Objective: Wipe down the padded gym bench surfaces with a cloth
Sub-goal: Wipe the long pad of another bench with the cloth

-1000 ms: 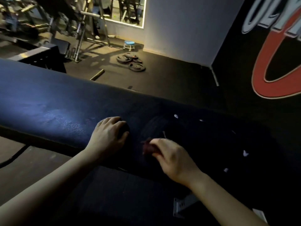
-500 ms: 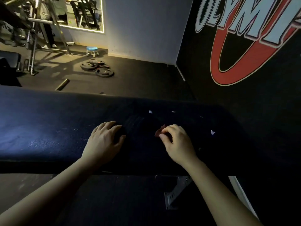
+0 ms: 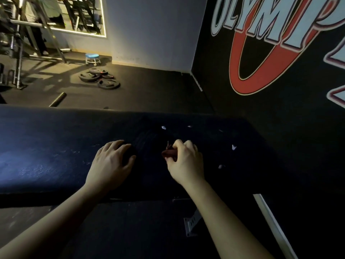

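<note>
Navy bench pad, both hands on its top face.
Grey metal bracket shows under the near edge. Left hand rests palm-down on the pad, fingers loose, gripping nothing. Right hand near it, fingers curled, pinching a small dark-red cloth low over the pad. White flecks lie right of the hands. Beyond, weight plates on the floor; blue stool by the far wall.
</note>
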`<state>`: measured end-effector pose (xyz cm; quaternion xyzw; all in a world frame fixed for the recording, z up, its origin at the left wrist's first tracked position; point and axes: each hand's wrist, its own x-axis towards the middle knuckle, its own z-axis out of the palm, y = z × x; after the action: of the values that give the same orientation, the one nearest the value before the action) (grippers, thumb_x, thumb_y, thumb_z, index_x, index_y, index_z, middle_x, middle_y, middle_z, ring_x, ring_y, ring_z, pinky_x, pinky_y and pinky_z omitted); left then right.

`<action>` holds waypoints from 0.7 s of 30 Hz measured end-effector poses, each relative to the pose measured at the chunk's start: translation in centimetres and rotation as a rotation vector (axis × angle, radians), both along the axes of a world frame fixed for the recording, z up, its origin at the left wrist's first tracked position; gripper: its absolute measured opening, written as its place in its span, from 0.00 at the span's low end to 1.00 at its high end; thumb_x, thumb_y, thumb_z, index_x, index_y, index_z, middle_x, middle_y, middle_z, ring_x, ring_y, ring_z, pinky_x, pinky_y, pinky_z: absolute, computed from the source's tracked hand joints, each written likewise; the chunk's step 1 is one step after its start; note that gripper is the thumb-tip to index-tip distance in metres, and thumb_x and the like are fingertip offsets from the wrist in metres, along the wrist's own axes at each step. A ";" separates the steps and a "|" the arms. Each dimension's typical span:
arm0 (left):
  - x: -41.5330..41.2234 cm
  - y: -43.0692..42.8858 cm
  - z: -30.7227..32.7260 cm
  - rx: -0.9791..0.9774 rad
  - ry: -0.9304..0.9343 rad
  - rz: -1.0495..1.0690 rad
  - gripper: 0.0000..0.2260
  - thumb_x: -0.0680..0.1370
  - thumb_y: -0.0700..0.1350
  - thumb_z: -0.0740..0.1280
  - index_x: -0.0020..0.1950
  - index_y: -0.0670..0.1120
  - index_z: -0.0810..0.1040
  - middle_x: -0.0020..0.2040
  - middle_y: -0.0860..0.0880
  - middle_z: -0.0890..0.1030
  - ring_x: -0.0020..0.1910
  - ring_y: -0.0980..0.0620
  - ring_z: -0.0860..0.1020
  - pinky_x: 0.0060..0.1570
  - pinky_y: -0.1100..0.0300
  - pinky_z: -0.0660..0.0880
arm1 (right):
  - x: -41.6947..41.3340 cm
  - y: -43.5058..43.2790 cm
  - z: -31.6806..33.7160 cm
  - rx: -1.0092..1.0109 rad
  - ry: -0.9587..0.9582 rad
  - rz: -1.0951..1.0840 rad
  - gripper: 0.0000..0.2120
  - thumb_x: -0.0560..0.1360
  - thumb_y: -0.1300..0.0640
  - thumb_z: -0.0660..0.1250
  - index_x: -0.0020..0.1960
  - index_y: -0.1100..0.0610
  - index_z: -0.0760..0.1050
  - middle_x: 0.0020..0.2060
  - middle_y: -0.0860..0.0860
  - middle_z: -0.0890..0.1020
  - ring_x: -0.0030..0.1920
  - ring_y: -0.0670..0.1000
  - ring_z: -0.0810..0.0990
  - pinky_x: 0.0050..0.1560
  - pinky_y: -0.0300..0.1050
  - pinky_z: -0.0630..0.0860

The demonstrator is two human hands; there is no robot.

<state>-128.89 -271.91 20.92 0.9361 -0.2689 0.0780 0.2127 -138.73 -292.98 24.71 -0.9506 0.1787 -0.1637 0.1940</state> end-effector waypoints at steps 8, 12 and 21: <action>0.2 -0.6 1.6 0.123 -0.017 -0.027 0.19 0.81 0.56 0.65 0.68 0.48 0.79 0.68 0.46 0.78 0.68 0.42 0.74 0.68 0.44 0.70 | -3.5 -7.5 0.0 -0.175 0.052 -0.063 0.12 0.81 0.49 0.64 0.63 0.48 0.73 0.53 0.50 0.83 0.51 0.57 0.83 0.42 0.47 0.72; 0.2 -1.8 1.8 0.113 -0.023 -0.081 0.23 0.80 0.55 0.68 0.72 0.47 0.76 0.71 0.45 0.76 0.71 0.42 0.72 0.70 0.43 0.69 | -6.8 -16.0 0.6 -0.260 0.173 -0.462 0.12 0.82 0.49 0.61 0.62 0.53 0.72 0.53 0.56 0.82 0.52 0.60 0.82 0.45 0.51 0.75; -0.3 -4.6 1.3 0.064 0.010 -0.116 0.22 0.81 0.55 0.66 0.74 0.50 0.75 0.73 0.46 0.73 0.73 0.44 0.69 0.70 0.45 0.68 | -2.4 1.4 -1.9 -0.218 0.061 -0.037 0.10 0.82 0.52 0.62 0.61 0.56 0.72 0.50 0.55 0.82 0.48 0.56 0.83 0.43 0.51 0.77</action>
<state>-129.19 -276.47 22.18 0.9257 -0.3239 0.0520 0.1881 -141.11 -291.53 22.85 -0.9672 0.1833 -0.1566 0.0808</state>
